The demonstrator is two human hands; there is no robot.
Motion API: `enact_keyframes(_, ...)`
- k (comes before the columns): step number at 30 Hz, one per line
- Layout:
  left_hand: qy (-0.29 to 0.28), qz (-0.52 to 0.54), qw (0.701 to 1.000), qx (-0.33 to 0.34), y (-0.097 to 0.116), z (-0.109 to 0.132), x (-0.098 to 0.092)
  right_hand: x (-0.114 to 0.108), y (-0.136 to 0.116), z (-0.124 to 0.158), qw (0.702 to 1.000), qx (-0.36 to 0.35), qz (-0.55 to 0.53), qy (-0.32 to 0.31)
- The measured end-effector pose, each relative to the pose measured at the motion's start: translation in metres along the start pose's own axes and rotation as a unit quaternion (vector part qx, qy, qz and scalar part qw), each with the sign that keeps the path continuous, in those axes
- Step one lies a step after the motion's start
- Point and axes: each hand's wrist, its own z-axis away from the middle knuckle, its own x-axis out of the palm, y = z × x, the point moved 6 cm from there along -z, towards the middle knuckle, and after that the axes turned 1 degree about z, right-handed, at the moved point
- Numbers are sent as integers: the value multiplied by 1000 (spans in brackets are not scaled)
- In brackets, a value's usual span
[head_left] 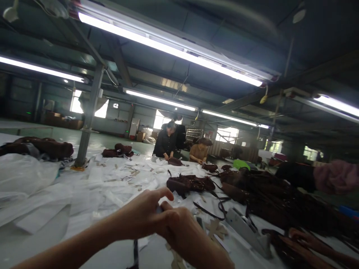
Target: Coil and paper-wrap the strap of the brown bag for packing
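Observation:
Above the white table, my left hand [147, 211] and my right hand [179, 224] meet and overlap. The fingers of my left hand are curled, with its thumb against my right hand. My right hand is bent at the wrist with fingers folded in. A small greyish spot shows between them, too blurred to name. Below them hangs a short dark strap [136, 254]. Just beyond lies a dark brown bag [190, 184]. Right of my hands stands a grey-white device [248, 231], perhaps a tape dispenser.
Dark brown bags with straps [263, 194] are heaped at right. Someone else's hand [300, 237] is at lower right. Two people [165, 142] work across the table. Paper and plastic scraps [112, 183] cover the left side, near a metal post [88, 119].

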Motion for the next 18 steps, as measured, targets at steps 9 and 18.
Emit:
enact_keyframes(9, 217, 386, 896, 44, 18, -13, -14, -16, -13, -11, 955, 58, -209, 202)
enact_keyframes(18, 21, 73, 997, -17, -24, -14, 8, -4, 14, 13, 998, 8, 51, 29)
